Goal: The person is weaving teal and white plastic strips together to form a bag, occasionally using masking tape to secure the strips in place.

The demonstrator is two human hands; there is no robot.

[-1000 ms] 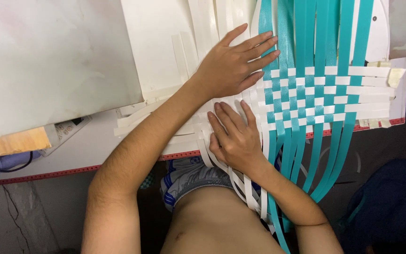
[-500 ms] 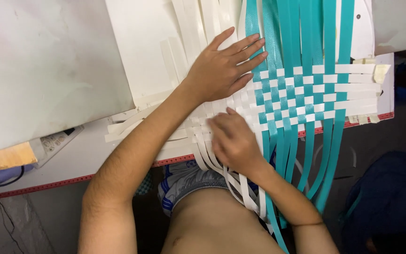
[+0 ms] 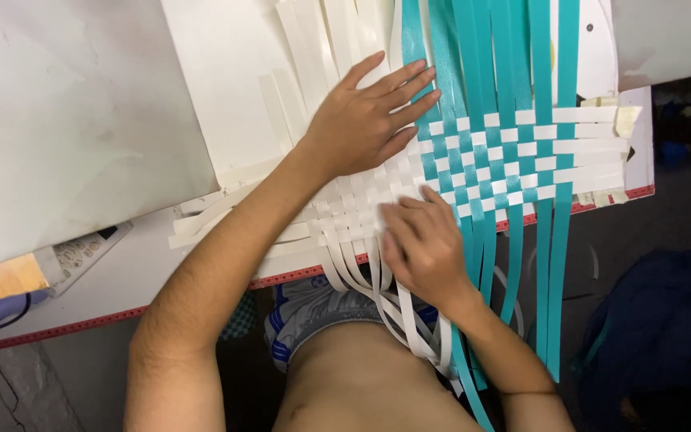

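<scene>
Woven mat (image 3: 513,160) runs crosswise on table (image 3: 121,264), left hand (image 3: 369,120) flat, fingers spread on top, right hand (image 3: 421,240) pressing near edge (fingers together, gripping nothing).

My left hand (image 3: 361,120) lies flat, fingers spread, on the mat (image 3: 489,160), a flat checker weave of teal and white strips, at its upper left edge. My right hand (image 3: 425,244) presses fingers-down on the mat's near left corner. Teal strips (image 3: 513,56) run loose beyond the mat's far side and hang past its near side; white strips (image 3: 345,264) trail from its left and curl down below it
</scene>
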